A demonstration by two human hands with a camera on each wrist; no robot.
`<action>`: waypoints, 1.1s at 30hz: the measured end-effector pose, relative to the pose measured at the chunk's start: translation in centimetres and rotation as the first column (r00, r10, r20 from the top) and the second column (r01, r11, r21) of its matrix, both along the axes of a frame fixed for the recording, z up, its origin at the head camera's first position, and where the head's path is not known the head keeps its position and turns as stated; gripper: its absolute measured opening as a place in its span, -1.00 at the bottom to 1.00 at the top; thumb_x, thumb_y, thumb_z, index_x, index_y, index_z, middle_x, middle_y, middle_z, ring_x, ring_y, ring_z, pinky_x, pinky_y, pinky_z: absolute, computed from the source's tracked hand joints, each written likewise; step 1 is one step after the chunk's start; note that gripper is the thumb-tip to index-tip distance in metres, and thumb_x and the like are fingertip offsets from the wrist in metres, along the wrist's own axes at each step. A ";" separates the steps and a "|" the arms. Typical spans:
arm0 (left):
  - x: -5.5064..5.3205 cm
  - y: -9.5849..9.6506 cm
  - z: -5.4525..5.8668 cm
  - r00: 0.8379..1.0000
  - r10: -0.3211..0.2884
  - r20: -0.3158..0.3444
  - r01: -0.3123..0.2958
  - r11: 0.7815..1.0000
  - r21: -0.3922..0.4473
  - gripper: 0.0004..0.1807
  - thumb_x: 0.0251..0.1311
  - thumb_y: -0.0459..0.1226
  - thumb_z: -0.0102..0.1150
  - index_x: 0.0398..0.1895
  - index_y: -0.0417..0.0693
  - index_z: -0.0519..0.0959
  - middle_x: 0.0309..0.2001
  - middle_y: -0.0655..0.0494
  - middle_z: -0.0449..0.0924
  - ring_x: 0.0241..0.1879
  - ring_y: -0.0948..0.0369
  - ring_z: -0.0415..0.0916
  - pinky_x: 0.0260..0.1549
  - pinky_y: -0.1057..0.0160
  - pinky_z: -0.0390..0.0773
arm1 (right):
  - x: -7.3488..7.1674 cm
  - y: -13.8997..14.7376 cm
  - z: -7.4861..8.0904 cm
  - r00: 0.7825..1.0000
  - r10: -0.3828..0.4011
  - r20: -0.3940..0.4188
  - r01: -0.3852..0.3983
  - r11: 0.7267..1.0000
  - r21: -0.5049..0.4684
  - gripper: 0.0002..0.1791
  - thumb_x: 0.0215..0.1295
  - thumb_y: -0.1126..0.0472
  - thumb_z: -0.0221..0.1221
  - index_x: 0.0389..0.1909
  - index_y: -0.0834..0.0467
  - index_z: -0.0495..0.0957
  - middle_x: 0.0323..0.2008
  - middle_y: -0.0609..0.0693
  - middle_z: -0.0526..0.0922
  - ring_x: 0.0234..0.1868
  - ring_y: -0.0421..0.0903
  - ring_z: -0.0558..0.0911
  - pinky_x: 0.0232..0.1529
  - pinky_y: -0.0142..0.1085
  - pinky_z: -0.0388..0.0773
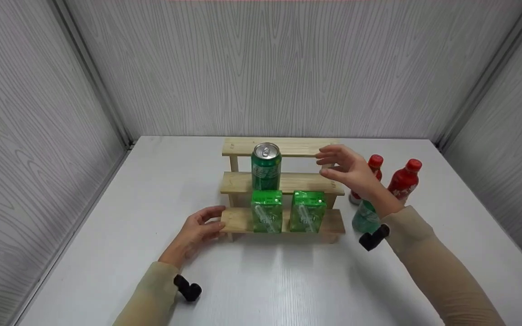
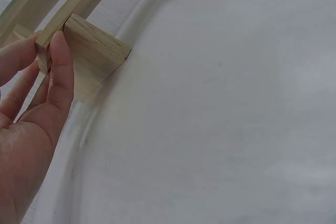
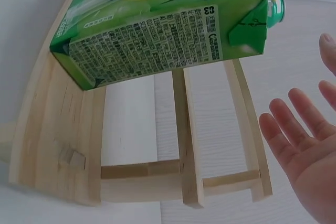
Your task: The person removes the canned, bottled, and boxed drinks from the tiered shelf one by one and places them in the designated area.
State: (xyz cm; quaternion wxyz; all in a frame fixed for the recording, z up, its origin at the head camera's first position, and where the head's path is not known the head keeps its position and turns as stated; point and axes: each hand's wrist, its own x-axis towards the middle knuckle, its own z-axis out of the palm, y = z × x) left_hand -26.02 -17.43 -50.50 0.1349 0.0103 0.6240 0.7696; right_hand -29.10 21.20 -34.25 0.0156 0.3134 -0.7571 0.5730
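Note:
A three-tier wooden rack (image 1: 238, 183) stands on the white table. My left hand (image 1: 202, 228) pinches the left end of its lowest board between thumb and fingers; the left wrist view shows this board end (image 2: 48, 45) close up. My right hand (image 1: 347, 170) is raised by the right end of the top board, fingers loosely bent and apart, with nothing in them. Two green juice boxes (image 1: 267, 213) (image 1: 307, 213) sit upright on the lowest board, a straw on the front of each. On the middle board stands a green drink can (image 1: 266, 170), its base hidden by a box.
Right of the rack are two red-capped bottles (image 1: 404, 180) (image 1: 375, 163) and a green bottle (image 1: 364, 218), partly hidden behind my right forearm. Grey wood-grain panels (image 1: 261, 68) enclose the table at the back and sides.

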 end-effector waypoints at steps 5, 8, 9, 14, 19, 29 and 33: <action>-0.1 0.0 0.0 1.000 -0.005 -0.004 0.005 1.000 -0.009 -0.37 -0.02 -0.40 0.35 0.19 -0.19 0.38 0.09 -0.11 0.40 -0.14 0.06 0.51 -0.24 0.17 0.56 | -0.5 -1.3 0.3 0.999 0.034 0.010 -0.034 0.999 0.020 -0.48 0.21 0.41 0.17 0.20 0.33 0.29 0.12 0.34 0.41 0.12 0.26 0.40 0.03 -0.25 0.45; 0.0 0.0 0.0 1.000 -0.004 -0.004 0.004 1.000 -0.011 -0.37 -0.03 -0.39 0.36 0.19 -0.18 0.40 0.09 -0.10 0.40 -0.14 0.06 0.52 -0.24 0.17 0.56 | -1.2 -1.8 -0.1 0.998 0.056 0.028 -0.056 0.998 0.004 -0.47 0.21 0.41 0.17 0.21 0.31 0.29 0.13 0.30 0.41 0.14 0.26 0.39 0.02 -0.22 0.46; 0.0 0.0 0.0 1.000 -0.003 -0.006 0.003 1.000 -0.015 -0.37 -0.03 -0.39 0.36 0.19 -0.18 0.40 0.09 -0.10 0.41 -0.14 0.07 0.52 -0.24 0.18 0.56 | -1.5 -1.9 -0.3 0.997 0.065 0.037 -0.065 0.998 -0.005 -0.47 0.21 0.42 0.17 0.21 0.31 0.28 0.13 0.29 0.41 0.14 0.26 0.39 0.02 -0.21 0.47; -0.1 0.0 -0.1 1.000 0.010 -0.005 -0.010 0.999 -0.032 -0.37 -0.03 -0.37 0.37 0.18 -0.17 0.41 0.08 -0.10 0.41 -0.15 0.08 0.53 -0.24 0.18 0.57 | -3.1 -2.7 -0.8 0.991 0.115 0.070 -0.113 0.993 -0.026 -0.41 0.18 0.43 0.19 0.25 0.27 0.25 0.18 0.26 0.37 0.18 0.22 0.38 0.00 -0.18 0.49; -0.1 -0.1 -0.1 1.000 0.008 0.000 -0.008 0.999 -0.039 -0.38 -0.02 -0.36 0.37 0.18 -0.15 0.41 0.08 -0.09 0.39 -0.14 0.08 0.51 -0.22 0.17 0.55 | -3.7 -3.6 -0.2 0.986 0.149 0.077 -0.149 0.989 -0.006 -0.36 0.16 0.31 0.26 0.27 0.19 0.26 0.20 0.23 0.36 0.18 0.13 0.39 0.07 -0.11 0.42; 0.8 0.1 1.8 0.999 -0.037 -0.009 0.037 0.997 -0.061 -0.40 0.06 -0.40 0.29 0.22 -0.23 0.35 0.09 -0.10 0.38 -0.13 0.10 0.51 -0.17 0.14 0.53 | -5.0 -5.6 0.6 0.954 0.220 0.203 -0.236 0.970 0.058 -0.24 0.13 0.11 0.30 0.34 0.05 0.19 0.28 0.11 0.30 0.26 0.05 0.32 0.15 0.00 0.32; 0.7 0.0 1.6 0.999 -0.045 0.009 0.046 0.998 -0.042 -0.39 0.07 -0.43 0.27 0.23 -0.23 0.33 0.12 -0.11 0.36 -0.12 0.10 0.50 -0.13 0.11 0.52 | -5.6 -6.2 0.6 0.942 0.245 0.228 -0.263 0.963 0.053 -0.26 0.14 0.16 0.29 0.34 0.07 0.20 0.28 0.09 0.29 0.26 0.03 0.31 0.16 -0.01 0.31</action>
